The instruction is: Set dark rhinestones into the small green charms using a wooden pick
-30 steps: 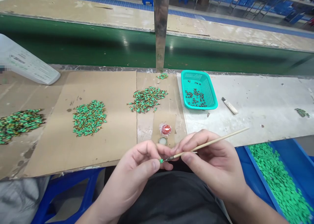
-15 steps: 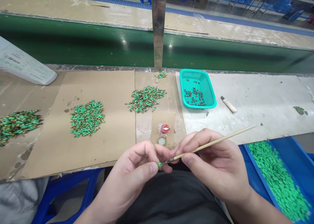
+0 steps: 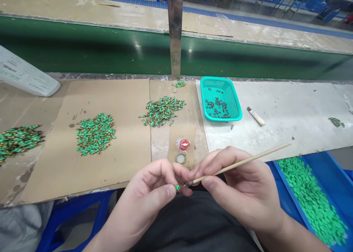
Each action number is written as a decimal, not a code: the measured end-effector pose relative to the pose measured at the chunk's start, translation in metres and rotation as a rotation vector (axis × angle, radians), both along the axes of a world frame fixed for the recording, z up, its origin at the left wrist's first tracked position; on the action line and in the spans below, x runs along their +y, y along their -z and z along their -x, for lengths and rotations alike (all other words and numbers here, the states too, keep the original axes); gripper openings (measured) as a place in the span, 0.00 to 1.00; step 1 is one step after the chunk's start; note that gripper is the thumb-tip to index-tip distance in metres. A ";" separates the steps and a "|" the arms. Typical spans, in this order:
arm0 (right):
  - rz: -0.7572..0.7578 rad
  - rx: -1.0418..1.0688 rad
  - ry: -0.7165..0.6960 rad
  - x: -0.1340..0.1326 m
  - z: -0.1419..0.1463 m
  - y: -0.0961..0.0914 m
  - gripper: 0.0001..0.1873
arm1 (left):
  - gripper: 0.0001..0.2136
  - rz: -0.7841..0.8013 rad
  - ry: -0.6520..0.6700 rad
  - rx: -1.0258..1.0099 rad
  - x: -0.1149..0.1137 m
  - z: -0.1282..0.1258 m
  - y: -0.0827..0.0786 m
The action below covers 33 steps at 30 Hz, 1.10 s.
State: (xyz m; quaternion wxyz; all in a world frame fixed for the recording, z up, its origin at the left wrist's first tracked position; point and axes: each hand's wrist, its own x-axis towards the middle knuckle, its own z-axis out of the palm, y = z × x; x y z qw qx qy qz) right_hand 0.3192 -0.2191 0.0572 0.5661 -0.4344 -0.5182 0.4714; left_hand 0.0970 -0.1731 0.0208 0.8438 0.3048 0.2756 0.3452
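Between thumb and forefinger, my left hand (image 3: 154, 193) pinches a small green piece (image 3: 177, 187). My right hand (image 3: 237, 185) grips a thin paintbrush (image 3: 245, 160) with a pale wooden handle, its tip at or very near the green piece; I cannot tell whether they touch. Just beyond my fingers, a bottle cap (image 3: 181, 158) with pale contents lies beside a red cap (image 3: 184, 144) on cardboard. Farther off is a pile of small green and gold-brown pieces (image 3: 162, 110). Another such pile (image 3: 96, 134) lies to the left on a cardboard sheet (image 3: 127, 134).
A turquoise basket (image 3: 239, 114) holding small dark pieces stands beyond my right hand. Near it lies a flat brush (image 3: 256, 116). At lower right is a blue tray (image 3: 339, 185) of flat green pieces. A metal post (image 3: 175, 35) rises at the table's back edge.
The brush has tilted slightly and its tip has shifted a little left with the green piece. Both hands keep their grip; the whole view has moved slightly.
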 end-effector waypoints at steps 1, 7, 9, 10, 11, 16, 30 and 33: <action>-0.002 0.009 0.001 0.000 0.000 0.000 0.13 | 0.09 0.000 0.002 -0.003 0.000 0.000 0.000; 0.006 0.048 0.001 0.002 0.002 0.002 0.13 | 0.08 0.009 0.005 -0.010 0.001 -0.001 -0.001; 0.018 0.059 0.003 0.002 0.002 0.001 0.12 | 0.08 0.019 0.005 -0.005 0.002 -0.001 -0.003; 0.023 0.062 0.007 0.002 0.002 0.001 0.12 | 0.08 0.023 0.006 -0.002 0.001 -0.001 -0.004; 0.028 0.064 0.008 0.002 0.002 0.001 0.12 | 0.08 0.025 0.003 0.000 0.001 -0.001 -0.004; 0.024 0.093 -0.014 0.001 0.003 0.001 0.12 | 0.09 0.028 -0.003 0.003 0.001 -0.001 -0.004; 0.042 0.098 0.000 0.003 0.004 0.000 0.10 | 0.10 0.026 -0.021 0.028 0.002 -0.001 -0.008; 0.042 0.098 0.001 0.003 0.004 -0.001 0.10 | 0.10 0.029 -0.019 0.029 0.002 -0.002 -0.008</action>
